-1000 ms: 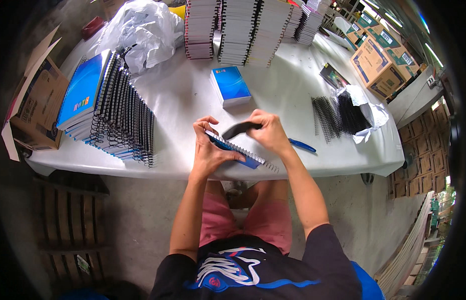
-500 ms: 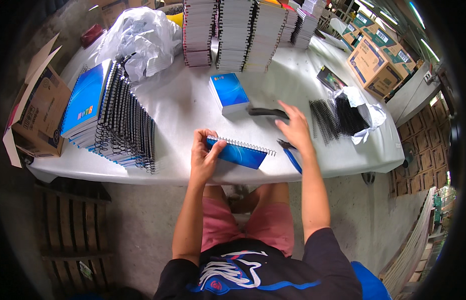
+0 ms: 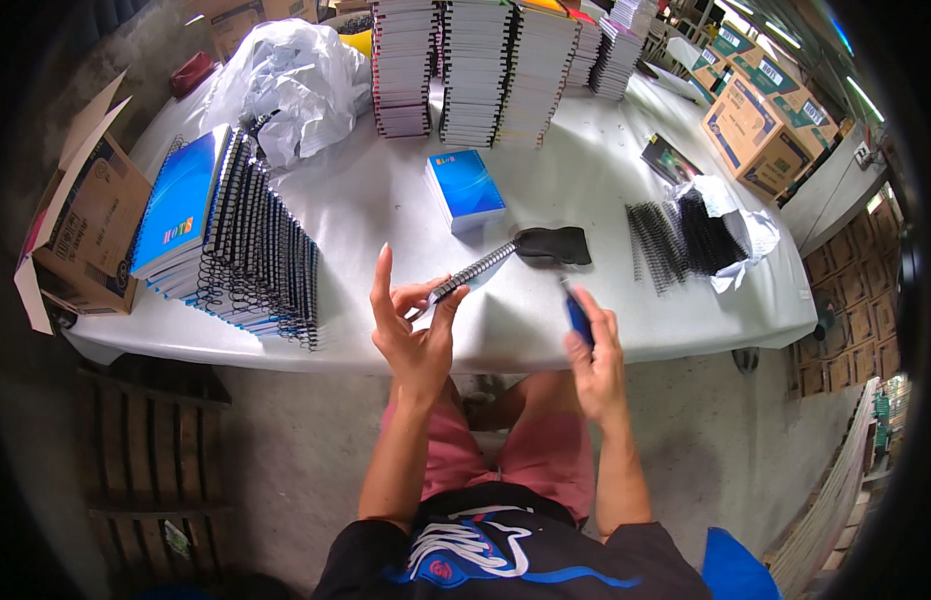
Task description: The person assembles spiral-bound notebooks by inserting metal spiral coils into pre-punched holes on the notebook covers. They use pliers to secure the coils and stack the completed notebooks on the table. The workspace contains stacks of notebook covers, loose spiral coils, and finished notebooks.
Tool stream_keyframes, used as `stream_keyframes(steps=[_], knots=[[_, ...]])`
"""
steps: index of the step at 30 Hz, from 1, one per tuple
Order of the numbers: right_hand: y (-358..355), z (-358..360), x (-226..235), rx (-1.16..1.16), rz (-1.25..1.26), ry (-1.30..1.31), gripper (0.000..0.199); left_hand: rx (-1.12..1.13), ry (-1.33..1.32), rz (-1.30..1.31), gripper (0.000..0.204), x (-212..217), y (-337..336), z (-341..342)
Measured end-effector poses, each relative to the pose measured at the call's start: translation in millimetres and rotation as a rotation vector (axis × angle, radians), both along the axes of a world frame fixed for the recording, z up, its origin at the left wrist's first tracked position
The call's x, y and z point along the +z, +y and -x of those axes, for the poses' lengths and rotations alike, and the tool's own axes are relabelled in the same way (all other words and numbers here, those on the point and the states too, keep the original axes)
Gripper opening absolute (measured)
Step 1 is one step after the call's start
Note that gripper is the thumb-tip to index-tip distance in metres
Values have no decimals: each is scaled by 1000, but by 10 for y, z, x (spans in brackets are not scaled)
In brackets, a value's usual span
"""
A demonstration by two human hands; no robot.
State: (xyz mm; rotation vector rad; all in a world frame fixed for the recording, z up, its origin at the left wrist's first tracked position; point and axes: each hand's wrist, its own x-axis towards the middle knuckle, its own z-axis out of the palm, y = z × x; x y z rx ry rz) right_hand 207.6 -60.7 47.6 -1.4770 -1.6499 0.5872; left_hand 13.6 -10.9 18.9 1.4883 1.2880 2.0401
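Note:
Pinched between the thumb and fingers of my left hand (image 3: pixel 417 335) is a spiral notebook (image 3: pixel 475 272), tilted on edge with its coil binding upward; my index finger points up. In my right hand (image 3: pixel 597 358) is a pair of blue-handled pliers (image 3: pixel 577 318), slightly blurred, a short way right of the notebook. A black, flat, curved piece (image 3: pixel 552 246) lies on the table by the notebook's far end; its kind is unclear. Just beyond sits a small stack of blue-covered pads (image 3: pixel 465 190).
A leaning pile of coil-bound blue notebooks (image 3: pixel 225 240) stands at left, beside an open carton (image 3: pixel 93 225). Loose black coils (image 3: pixel 653 245) lie right, near a white wrapping (image 3: pixel 750 235). Tall book stacks (image 3: pixel 475 75) and a plastic bag (image 3: pixel 280 85) stand at the back.
My right hand has let go of the black piece, now on the table, and picked up the blue pliers. My left hand has turned the notebook so its coil points away from me.

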Motion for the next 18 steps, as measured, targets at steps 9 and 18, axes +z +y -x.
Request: stream_keyframes(steps=[9,18], knots=[[-80,526,311,153,-238,-249,47,90,105,-130,82,137,-90,-22],[-62,384,210,618,690,927,44,171,274,-312,80,-88,-25,19]])
